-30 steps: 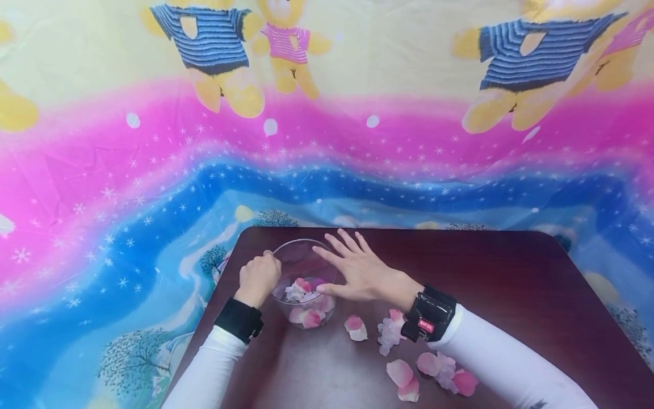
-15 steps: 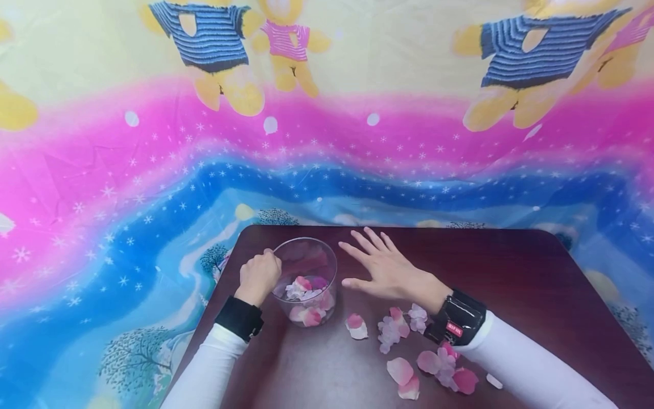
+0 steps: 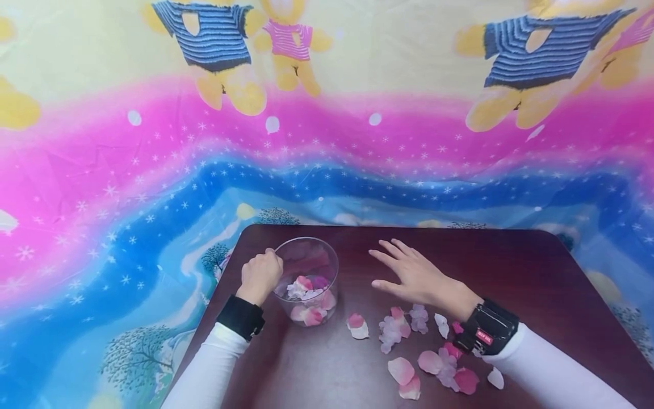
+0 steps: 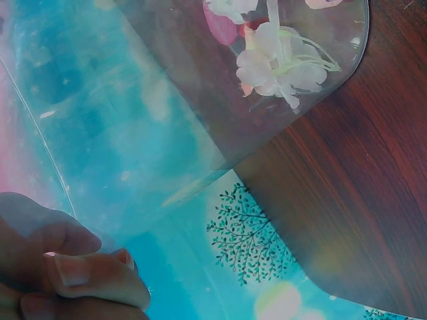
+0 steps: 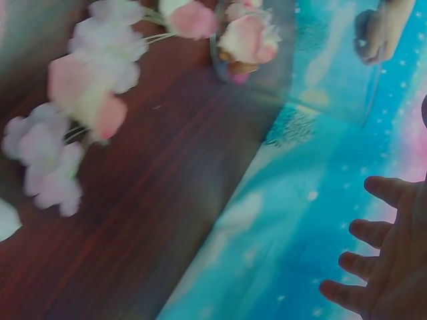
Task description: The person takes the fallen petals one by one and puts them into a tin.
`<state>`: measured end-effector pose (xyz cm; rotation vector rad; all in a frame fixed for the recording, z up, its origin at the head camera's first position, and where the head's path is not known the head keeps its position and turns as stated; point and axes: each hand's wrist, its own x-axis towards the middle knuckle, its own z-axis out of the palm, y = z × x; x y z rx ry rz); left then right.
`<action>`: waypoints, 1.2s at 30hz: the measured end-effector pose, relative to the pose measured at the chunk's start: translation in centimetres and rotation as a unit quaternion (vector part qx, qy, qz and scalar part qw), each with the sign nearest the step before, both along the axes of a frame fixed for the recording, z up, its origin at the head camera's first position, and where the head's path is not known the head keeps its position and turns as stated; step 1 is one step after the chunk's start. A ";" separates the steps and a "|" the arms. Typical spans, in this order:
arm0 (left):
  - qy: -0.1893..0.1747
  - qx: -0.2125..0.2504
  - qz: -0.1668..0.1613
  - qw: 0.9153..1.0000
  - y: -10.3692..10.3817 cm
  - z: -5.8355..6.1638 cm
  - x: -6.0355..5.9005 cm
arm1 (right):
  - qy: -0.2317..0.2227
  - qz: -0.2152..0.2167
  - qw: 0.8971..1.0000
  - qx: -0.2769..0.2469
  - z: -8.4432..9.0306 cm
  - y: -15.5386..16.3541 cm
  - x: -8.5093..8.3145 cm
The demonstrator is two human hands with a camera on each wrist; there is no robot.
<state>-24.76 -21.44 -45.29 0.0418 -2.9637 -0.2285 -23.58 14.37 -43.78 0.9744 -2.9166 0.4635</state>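
Head view hides left hand (image 3: 260, 276) fingers gripping bowl (image 3: 307, 279); right hand (image 3: 416, 274) spread.

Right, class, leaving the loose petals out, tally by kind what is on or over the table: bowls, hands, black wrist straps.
Glass bowl: 1
Hands, left hand and right hand: 2
Black wrist straps: 2
Total: 5
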 end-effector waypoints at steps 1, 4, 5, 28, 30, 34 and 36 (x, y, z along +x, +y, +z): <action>-0.001 0.000 0.001 1.000 0.0 0.0 0.0 | 0.001 -0.001 1.000 0.000 -0.2 0.4 0.0; 0.000 -0.001 0.001 1.000 0.0 -0.1 -0.1 | 0.007 -0.006 1.000 0.001 -0.9 1.6 0.1; 0.000 -0.002 0.001 1.000 0.0 -0.1 -0.1 | 0.007 -0.009 1.000 0.002 -1.0 1.9 0.2; -0.012 0.000 0.000 1.000 -0.2 0.1 -0.1 | -0.113 -0.018 0.993 0.021 -7.8 6.0 1.8; -0.012 0.002 0.000 1.000 -0.1 0.1 0.0 | -0.118 -0.015 0.993 0.020 -8.5 6.0 1.8; -0.014 0.004 0.003 1.000 -0.1 0.0 -0.1 | -0.104 0.004 0.994 0.025 -9.7 6.0 2.0; -0.012 0.004 0.002 1.000 -0.1 -0.1 -0.1 | -0.079 0.019 0.996 0.023 -10.2 5.9 2.0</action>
